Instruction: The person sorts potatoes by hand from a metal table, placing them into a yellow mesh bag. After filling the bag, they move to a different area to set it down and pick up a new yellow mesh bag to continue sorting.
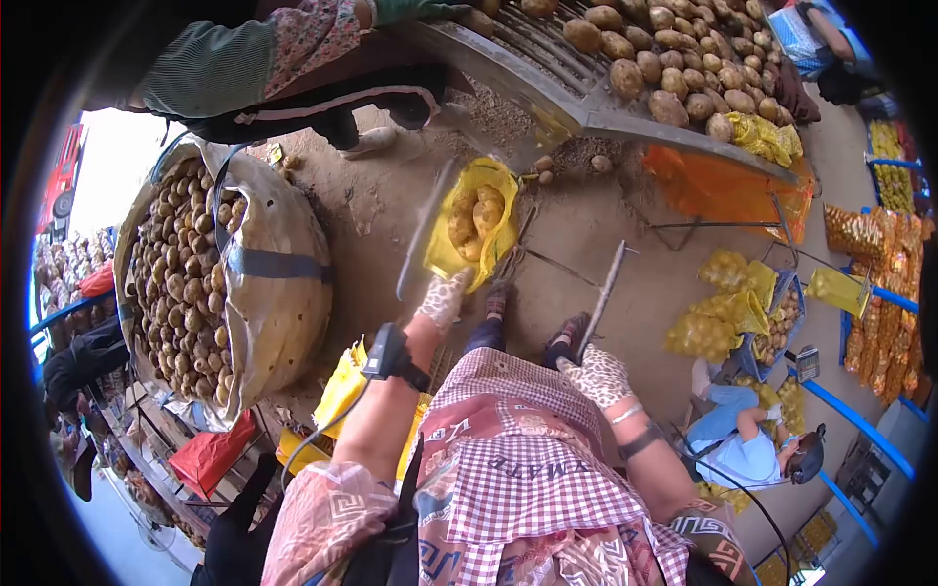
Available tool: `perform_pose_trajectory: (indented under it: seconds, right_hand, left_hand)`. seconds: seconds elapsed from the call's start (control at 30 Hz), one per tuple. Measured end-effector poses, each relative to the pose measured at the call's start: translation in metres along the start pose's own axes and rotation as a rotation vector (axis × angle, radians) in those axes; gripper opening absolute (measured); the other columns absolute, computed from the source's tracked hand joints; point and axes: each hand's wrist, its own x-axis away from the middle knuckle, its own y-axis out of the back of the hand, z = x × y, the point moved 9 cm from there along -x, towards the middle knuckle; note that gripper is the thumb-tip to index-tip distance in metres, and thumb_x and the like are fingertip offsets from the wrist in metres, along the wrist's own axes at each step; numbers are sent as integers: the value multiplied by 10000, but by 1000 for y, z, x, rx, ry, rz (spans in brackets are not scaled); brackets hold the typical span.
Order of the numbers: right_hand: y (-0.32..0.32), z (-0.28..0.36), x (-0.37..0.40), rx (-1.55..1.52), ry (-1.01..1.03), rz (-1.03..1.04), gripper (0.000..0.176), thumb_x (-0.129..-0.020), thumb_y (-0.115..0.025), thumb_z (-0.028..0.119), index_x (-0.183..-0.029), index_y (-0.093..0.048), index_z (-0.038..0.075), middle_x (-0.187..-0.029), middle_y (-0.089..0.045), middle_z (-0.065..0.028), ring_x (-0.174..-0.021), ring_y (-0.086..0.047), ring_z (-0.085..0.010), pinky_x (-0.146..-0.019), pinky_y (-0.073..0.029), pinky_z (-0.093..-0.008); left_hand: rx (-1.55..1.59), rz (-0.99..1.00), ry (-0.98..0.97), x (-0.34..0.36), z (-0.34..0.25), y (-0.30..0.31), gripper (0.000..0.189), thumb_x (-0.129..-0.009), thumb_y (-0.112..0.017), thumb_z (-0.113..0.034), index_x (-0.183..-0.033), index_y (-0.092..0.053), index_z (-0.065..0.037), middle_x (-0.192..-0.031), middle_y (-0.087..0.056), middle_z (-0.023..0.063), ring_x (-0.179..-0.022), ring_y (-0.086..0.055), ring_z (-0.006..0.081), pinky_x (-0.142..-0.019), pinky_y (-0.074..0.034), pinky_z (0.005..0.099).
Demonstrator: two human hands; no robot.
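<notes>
My left hand (445, 296), in a spotted glove, is closed at the near edge of a yellow mesh bag (509, 239). Several large potatoes (474, 223) lie inside the bag's wide mouth. A grey bar (423, 232), blurred, runs along the bag's left side. My right hand (598, 377), in a matching glove, is wrapped around the lower end of a long thin grey bar (608, 295). That bar slants up and away, and a thin rod meets it from the bag's side. The fingertips of my left hand are partly hidden by the bag.
A slatted metal sorting table (625, 125) piled with potatoes stands ahead, with a co-worker's green-gloved hand (415, 10) at its edge. To the left is a huge white sack (278, 269) of potatoes. Filled yellow bags (708, 327) and a seated person (747, 444) are at right.
</notes>
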Motion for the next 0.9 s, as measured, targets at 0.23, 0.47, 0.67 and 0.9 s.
perform_pose_trajectory:
  seconds: [0.23, 0.47, 0.67, 0.9]
  right_hand:
    - [92, 117, -10, -578, 251, -371, 802, -790, -690, 527, -1310, -472, -45, -1247, -557, -274, -1122, -580, -375, -949, -462, -416]
    - [2, 184, -165, -345, 202, 42, 649, -824, -644, 476, -1166, -588, -72, -1115, -647, -237, -1088, -605, -362, -910, -483, -412]
    - [-9, 166, -158, -1127, 262, 36, 344, -910, -591, 298, -988, -683, -25, -870, -691, -141, -823, -643, -224, -739, -497, -354]
    - [24, 229, -56, -1372, 508, 151, 231, -942, -580, 259, -928, -633, 35, -636, -601, -15, -521, -561, -97, -451, -453, -230]
  left_hand:
    - [19, 72, -162, 21, -23, -13, 371, -932, -594, -313, -1148, -613, -12, -924, -659, 52, -736, -590, 136, -651, -483, 281]
    - [-116, 8, -149, 25, -31, -2, 380, -909, -611, -374, -1005, -653, -9, -757, -624, 27, -619, -548, 125, -546, -443, 295]
    - [167, -62, -114, 36, -28, 27, 359, -911, -620, -348, -945, -663, 6, -742, -622, 23, -599, -532, 105, -541, -434, 273]
    - [-661, -96, -507, 14, -41, 72, 225, -945, -573, -210, -1051, -616, -16, -890, -658, 61, -736, -610, 169, -669, -494, 301]
